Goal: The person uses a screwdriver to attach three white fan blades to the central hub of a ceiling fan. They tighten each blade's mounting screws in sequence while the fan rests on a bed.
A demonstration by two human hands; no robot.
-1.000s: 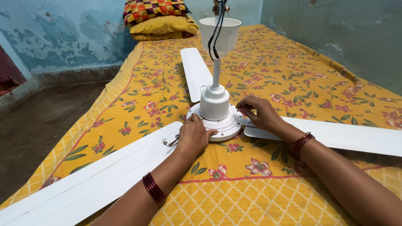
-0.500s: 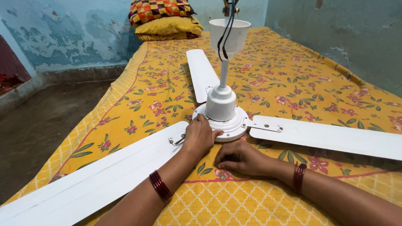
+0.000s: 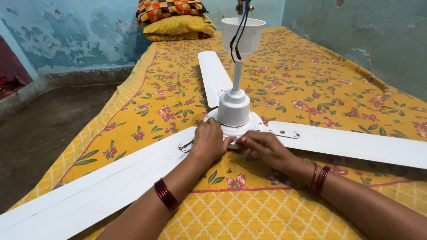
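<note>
Bed (image 3: 311, 71), floral yellow sheet; wall close along right edge, bare floor (image 3: 49, 133) left. Pillows (image 3: 175, 18) at far end. White fan (image 3: 234, 109) lies mid-bed, three blades spread wide. Left hand (image 3: 208, 143) cupped on motor rim. Right hand (image 3: 263, 149) fingertips pinched beside it; contents not discernible. Screw (image 3: 229, 170) loose on sheet, below hands.

- walls (image 3: 58, 40) painted blue-green, paint flaking badly and patchy on the left; the right wall (image 3: 356, 31) looks greyer
- floor (image 3: 40, 129) is bare dark concrete, kinda dusty
- bed covered with a yellow floral sheet (image 3: 311, 84); red stripe near its edge
- at the far end, a checkered pillow (image 3: 169, 9) stacked on a yellow pillow (image 3: 178, 27)
- soft, even light
</note>
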